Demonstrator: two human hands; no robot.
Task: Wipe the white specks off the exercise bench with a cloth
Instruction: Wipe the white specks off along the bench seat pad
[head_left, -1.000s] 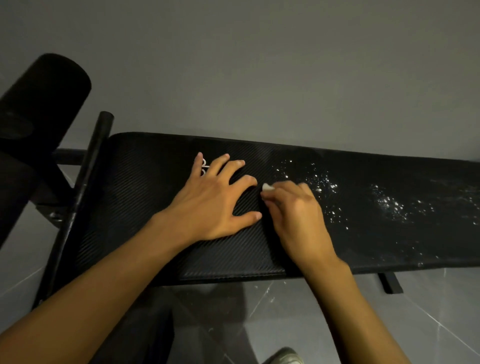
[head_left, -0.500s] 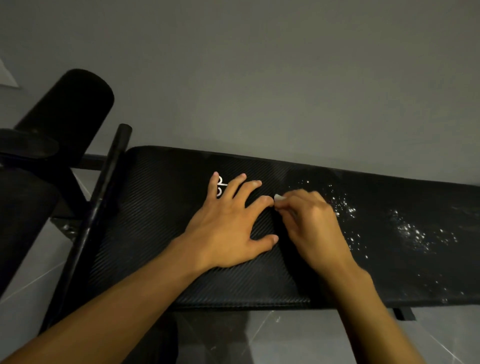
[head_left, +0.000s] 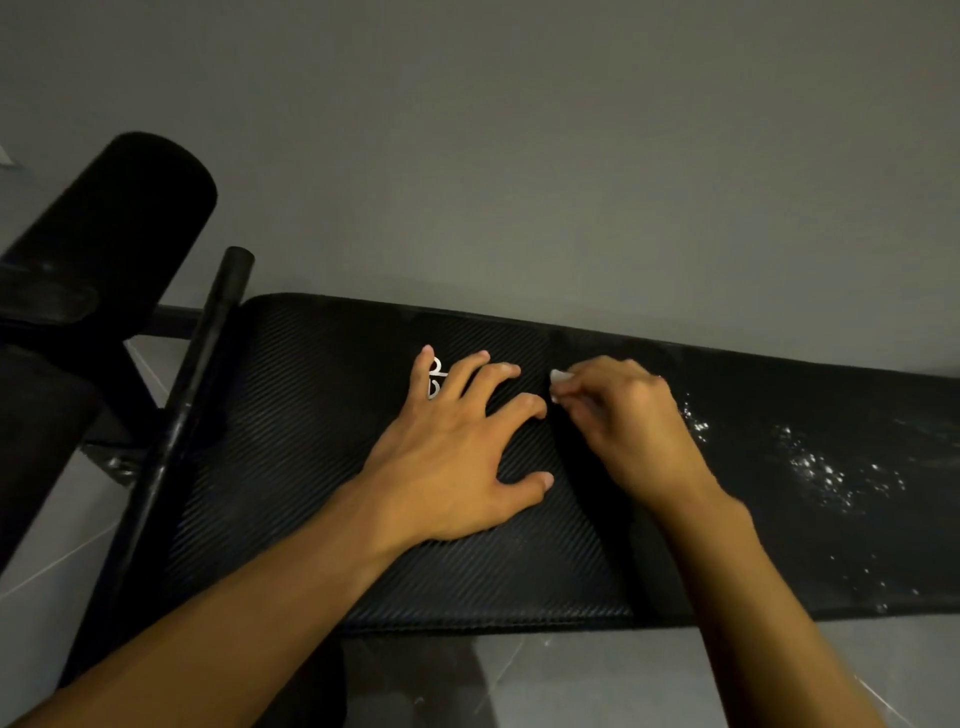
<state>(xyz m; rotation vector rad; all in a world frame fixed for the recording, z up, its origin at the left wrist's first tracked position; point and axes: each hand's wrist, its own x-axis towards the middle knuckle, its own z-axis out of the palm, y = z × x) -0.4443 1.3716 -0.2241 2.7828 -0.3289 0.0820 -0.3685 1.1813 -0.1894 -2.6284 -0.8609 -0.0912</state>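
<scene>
A black padded exercise bench (head_left: 311, 467) runs across the view from left to right. White specks (head_left: 826, 478) lie scattered on its right part. My left hand (head_left: 457, 457) rests flat on the pad with fingers spread, next to a small white logo (head_left: 435, 382). My right hand (head_left: 628, 431) sits just right of it, fingers curled round a small whitish cloth (head_left: 560, 376); only a corner of the cloth shows past the fingertips. The cloth is pressed to the pad left of the specks.
A black foam roller (head_left: 119, 228) and a black bar (head_left: 208, 353) stand at the bench's left end. A grey wall rises behind the bench. Grey tiled floor (head_left: 571, 680) shows below its front edge.
My right hand has slid the cloth away from me toward the bench's far edge. The view shifted up and left, and the left hand stays planted.
</scene>
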